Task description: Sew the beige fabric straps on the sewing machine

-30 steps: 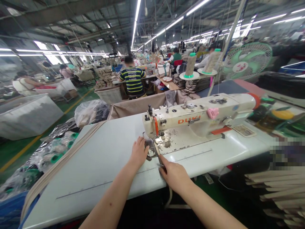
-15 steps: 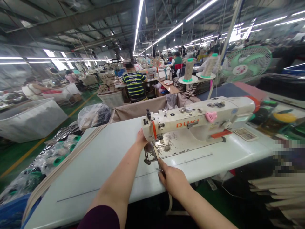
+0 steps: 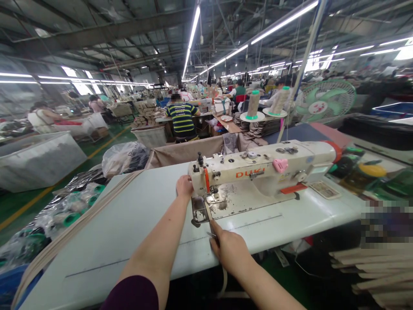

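My right hand is closed at the front of the sewing machine, gripping a narrow beige fabric strip. The strip runs from under the presser foot to my fingers and hangs below the table edge. A thin metal tool, its kind unclear, sticks out between the thumb and fingers of that hand. Beyond the needle, my left hand is curled beside the left end of the machine head. Its fingertips are partly hidden, and whatever they pinch does not show.
Long beige strips lie along the table's left side. Thread cones stand behind the machine, near a green fan. Plastic-wrapped spools sit at left. A person in a striped shirt sits ahead.
My left hand has come out a little to the left from behind the machine head, showing more of itself. My right hand keeps its grip near the presser foot. The view has shifted slightly.
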Demonstrator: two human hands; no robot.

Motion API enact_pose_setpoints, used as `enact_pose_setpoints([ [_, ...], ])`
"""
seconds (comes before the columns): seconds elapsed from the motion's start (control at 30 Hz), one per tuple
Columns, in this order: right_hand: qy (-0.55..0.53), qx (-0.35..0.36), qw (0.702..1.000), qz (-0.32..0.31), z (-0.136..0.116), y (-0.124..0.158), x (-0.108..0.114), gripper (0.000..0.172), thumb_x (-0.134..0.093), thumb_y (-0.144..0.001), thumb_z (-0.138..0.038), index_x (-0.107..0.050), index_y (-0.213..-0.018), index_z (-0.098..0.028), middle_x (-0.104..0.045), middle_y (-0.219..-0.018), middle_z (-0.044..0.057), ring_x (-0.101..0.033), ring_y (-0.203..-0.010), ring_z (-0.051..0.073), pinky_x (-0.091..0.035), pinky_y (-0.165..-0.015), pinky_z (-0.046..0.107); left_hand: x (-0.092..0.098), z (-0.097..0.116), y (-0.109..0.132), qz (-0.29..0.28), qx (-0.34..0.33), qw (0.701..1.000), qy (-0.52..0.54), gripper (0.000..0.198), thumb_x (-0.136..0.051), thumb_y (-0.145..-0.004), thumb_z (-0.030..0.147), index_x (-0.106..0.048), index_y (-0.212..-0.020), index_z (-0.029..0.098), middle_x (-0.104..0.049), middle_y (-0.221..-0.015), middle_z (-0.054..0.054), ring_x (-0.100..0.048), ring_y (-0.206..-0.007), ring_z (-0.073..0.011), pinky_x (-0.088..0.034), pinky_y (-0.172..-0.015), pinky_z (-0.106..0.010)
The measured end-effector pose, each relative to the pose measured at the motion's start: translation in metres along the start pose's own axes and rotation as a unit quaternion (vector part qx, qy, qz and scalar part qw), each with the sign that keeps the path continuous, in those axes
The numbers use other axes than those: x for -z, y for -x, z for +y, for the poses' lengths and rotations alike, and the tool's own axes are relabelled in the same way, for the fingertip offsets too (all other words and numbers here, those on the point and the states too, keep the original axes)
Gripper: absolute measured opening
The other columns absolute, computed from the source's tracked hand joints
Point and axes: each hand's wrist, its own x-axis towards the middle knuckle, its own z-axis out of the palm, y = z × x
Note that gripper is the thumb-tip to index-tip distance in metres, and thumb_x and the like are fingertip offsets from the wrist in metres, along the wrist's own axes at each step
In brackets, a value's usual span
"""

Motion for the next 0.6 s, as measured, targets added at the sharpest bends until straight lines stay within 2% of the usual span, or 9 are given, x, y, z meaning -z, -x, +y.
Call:
enact_pose_setpoints([
  [0.1, 0.002, -0.002, 1.000, 0.005, -0.001, 0.001, 0.000, 0.053, -0.049, -0.098, -0.026, -0.047, -0.151, -0.019, -0.078, -0.100, 0.011, -0.074, -0.097, 0.030, -0.051, -0.080, 0.037, 0.007, -0.007, 0.003, 0.034, 0.053, 0.989, 0.134, 0.028, -0.070, -0.082, 0.042, -0.061, -0.070, 0.018, -0.067, -0.078, -0.008, -0.063, -0.093, -0.0270, -0.047, -0.079, -0.034],
  [0.2, 0.006, -0.005, 1.000, 0.016, -0.002, 0.002, 0.000, 0.052, -0.050, -0.098, -0.026, -0.048, -0.150, -0.020, -0.078, -0.100, 0.011, -0.074, -0.095, 0.029, -0.050, -0.079, 0.036, 0.018, -0.013, 0.009, 0.064, 0.086, 0.955, 0.276, 0.035, -0.063, -0.088, 0.044, -0.049, -0.067, 0.020, -0.059, -0.066, -0.002, -0.061, -0.081, -0.0197, -0.049, -0.078, -0.030],
  [0.3, 0.005, -0.009, 1.000, 0.022, -0.003, 0.003, 0.000, 0.052, -0.050, -0.098, -0.027, -0.049, -0.149, -0.021, -0.078, -0.101, 0.011, -0.073, -0.095, 0.030, -0.050, -0.078, 0.036, 0.036, -0.016, 0.017, 0.081, 0.090, 0.905, 0.408, 0.032, -0.063, -0.092, 0.041, -0.047, -0.075, 0.020, -0.060, -0.074, -0.001, -0.063, -0.081, -0.0150, -0.053, -0.083, -0.029],
  [0.4, 0.001, -0.011, 1.000, 0.022, -0.003, 0.002, 0.000, 0.051, -0.050, -0.098, -0.028, -0.050, -0.149, -0.022, -0.078, -0.103, 0.011, -0.073, -0.097, 0.030, -0.050, -0.079, 0.036, 0.061, -0.019, 0.025, 0.097, 0.087, 0.852, 0.507, 0.021, -0.063, -0.093, 0.029, -0.048, -0.083, 0.019, -0.062, -0.085, -0.003, -0.068, -0.085, -0.0148, -0.057, -0.088, -0.034],
  [0.5, 0.006, -0.013, 1.000, 0.021, -0.004, 0.002, 0.001, 0.051, -0.051, -0.099, -0.028, -0.050, -0.149, -0.021, -0.078, -0.104, 0.011, -0.073, -0.098, 0.029, -0.050, -0.080, 0.036, 0.087, -0.023, 0.035, 0.120, 0.088, 0.811, 0.566, 0.014, -0.058, -0.097, 0.021, -0.051, -0.086, 0.017, -0.062, -0.087, -0.004, -0.069, -0.085, -0.0142, -0.059, -0.090, -0.036],
  [0.6, 0.012, -0.015, 1.000, 0.019, -0.005, 0.002, 0.002, 0.052, -0.050, -0.099, -0.028, -0.048, -0.151, -0.021, -0.078, -0.106, 0.011, -0.073, -0.099, 0.029, -0.050, -0.079, 0.035, 0.107, -0.029, 0.051, 0.140, 0.090, 0.786, 0.595, 0.012, -0.057, -0.099, 0.021, -0.055, -0.088, 0.016, -0.063, -0.084, -0.004, -0.069, -0.082, -0.0138, -0.060, -0.088, -0.034],
])
